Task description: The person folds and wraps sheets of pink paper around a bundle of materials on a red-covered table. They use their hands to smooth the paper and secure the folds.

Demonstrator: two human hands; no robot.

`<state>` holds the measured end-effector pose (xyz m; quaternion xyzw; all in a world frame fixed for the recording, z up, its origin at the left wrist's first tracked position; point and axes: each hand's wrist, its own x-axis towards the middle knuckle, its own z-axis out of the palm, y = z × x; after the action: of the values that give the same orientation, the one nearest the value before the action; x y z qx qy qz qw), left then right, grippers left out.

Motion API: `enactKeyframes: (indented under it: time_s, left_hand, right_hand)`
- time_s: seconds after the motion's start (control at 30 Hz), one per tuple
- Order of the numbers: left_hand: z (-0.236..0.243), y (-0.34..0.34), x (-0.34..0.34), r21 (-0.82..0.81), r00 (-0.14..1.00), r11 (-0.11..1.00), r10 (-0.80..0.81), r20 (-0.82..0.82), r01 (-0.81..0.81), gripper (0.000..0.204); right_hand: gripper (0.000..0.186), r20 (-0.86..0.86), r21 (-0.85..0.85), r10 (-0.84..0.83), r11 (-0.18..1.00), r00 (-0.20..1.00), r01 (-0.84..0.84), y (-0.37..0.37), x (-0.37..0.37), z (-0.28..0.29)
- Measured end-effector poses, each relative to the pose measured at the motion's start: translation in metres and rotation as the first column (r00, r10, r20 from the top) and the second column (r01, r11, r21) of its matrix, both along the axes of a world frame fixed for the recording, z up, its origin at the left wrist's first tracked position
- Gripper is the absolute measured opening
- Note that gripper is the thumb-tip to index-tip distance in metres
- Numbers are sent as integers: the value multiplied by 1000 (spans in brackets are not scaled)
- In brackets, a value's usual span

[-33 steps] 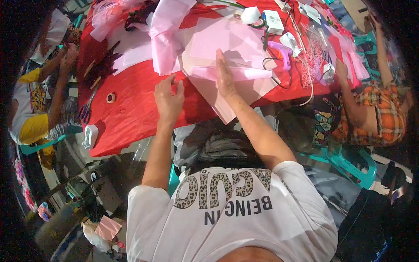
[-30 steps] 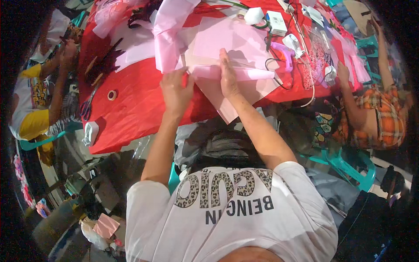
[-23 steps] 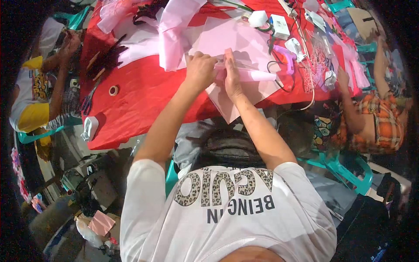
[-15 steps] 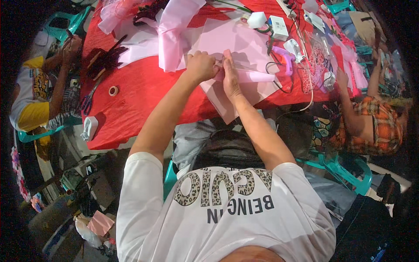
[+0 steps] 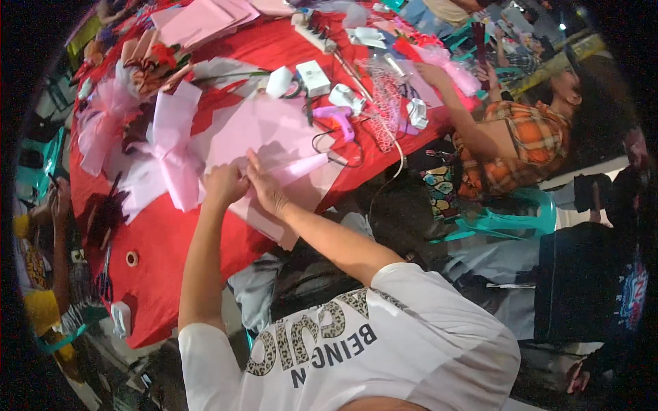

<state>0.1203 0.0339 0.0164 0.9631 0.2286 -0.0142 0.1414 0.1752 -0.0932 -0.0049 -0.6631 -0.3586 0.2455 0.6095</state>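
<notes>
My left hand, its fingers curled closed, is over a pale pink wrapping sheet on the red-covered table. What those fingers grip is hidden. My right hand meets it, palm turned inward and fingers stretched out straight. A shiny, lighter pink folded strip sticks out to the right from behind my right hand. The sheet's near corner reaches the table edge under my right wrist. To the left of my hands lies a pink gathered wrap with a bow-like knot.
A purple glue gun with a black cord, a white box and a power strip lie beyond the sheet. A tape roll and scissors are at left. A person in an orange plaid shirt sits at right.
The view has swung, so the table now appears lower and further left, with more of its far side showing. My hands stay together over the pink sheet in nearly the same pose.
</notes>
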Motion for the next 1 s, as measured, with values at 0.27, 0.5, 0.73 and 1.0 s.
enactKeyframes:
  time_s: [0.27,0.5,0.73,1.0]
  left_hand:
    - [15,2,-3,-63,993,998,13,-118,-21,35]
    - [12,10,12,-216,977,975,-100,-188,58,43]
    - [7,38,0,-453,993,891,-18,-114,-36,50]
    - [20,29,-6,-960,974,272,226,-3,-66,37]
  right_hand:
    - [67,-81,0,11,1000,997,-11,2,-10,10]
    - [66,-50,34,22,999,999,-21,-1,-1,-1]
    - [60,-99,16,22,1000,995,-21,8,-11,9]
    - [57,-49,117,40,993,998,-34,4,1,-13]
